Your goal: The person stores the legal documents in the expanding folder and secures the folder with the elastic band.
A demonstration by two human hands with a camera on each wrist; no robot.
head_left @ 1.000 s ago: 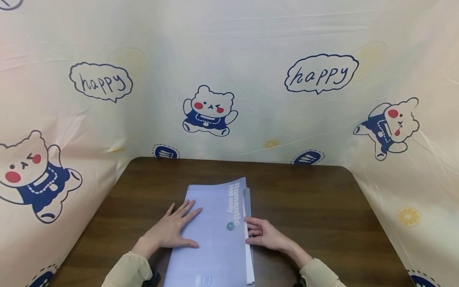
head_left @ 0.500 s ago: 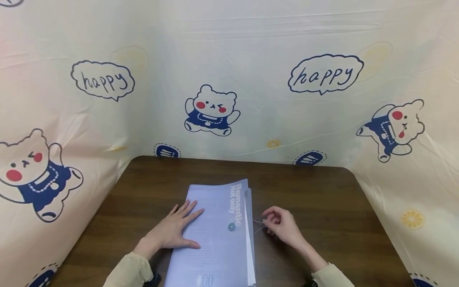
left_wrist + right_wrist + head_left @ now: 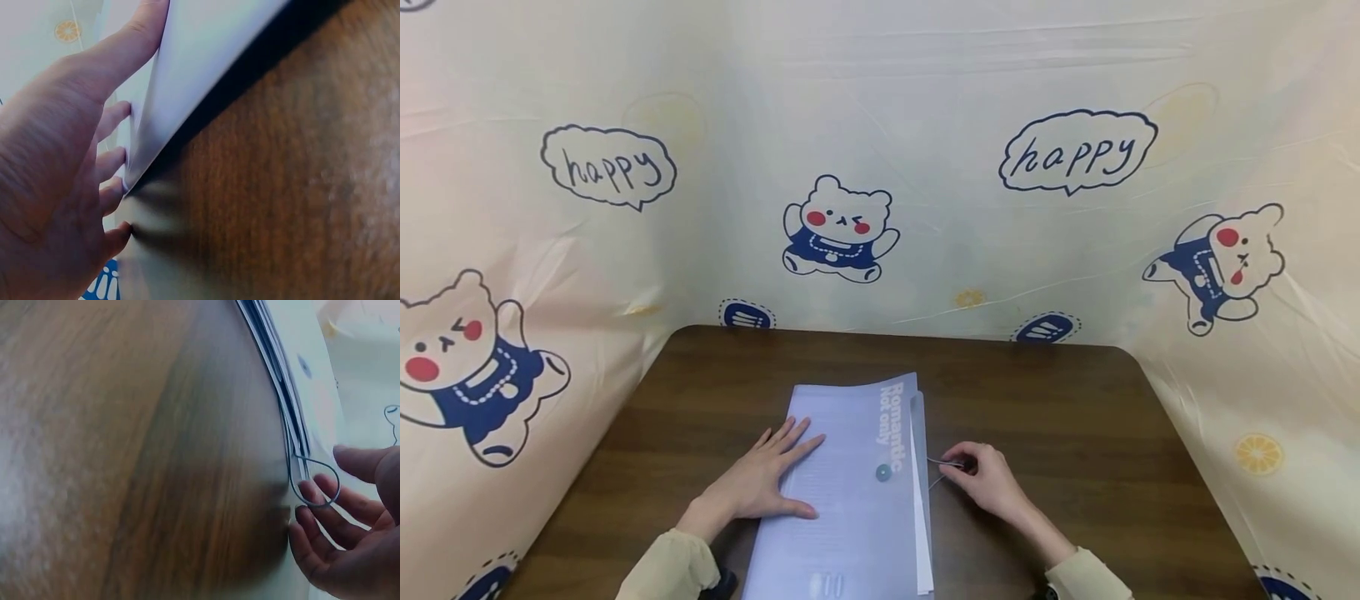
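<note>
A pale lilac file folder (image 3: 842, 500) lies on the table, its cover printed with white lettering and a small round teal button (image 3: 883, 472). White sheets (image 3: 920, 525) show along its right side. My left hand (image 3: 752, 483) rests on the cover's left part, fingers spread and straight. Just right of the folder, my right hand (image 3: 988, 479) holds a thin elastic cord loop (image 3: 338, 481) that comes from the folder's right edge. In the right wrist view the loop stands out across the curled fingers (image 3: 340, 525), below the thumb tip.
The dark brown wooden table (image 3: 1060, 400) has rounded far corners. Behind it and on both sides hangs a pale curtain (image 3: 955, 167) printed with bears and "happy" bubbles.
My right hand has gone from the folder's right edge out to the right, drawing the cord loop out, then slightly back left. My left hand stays on the cover.
</note>
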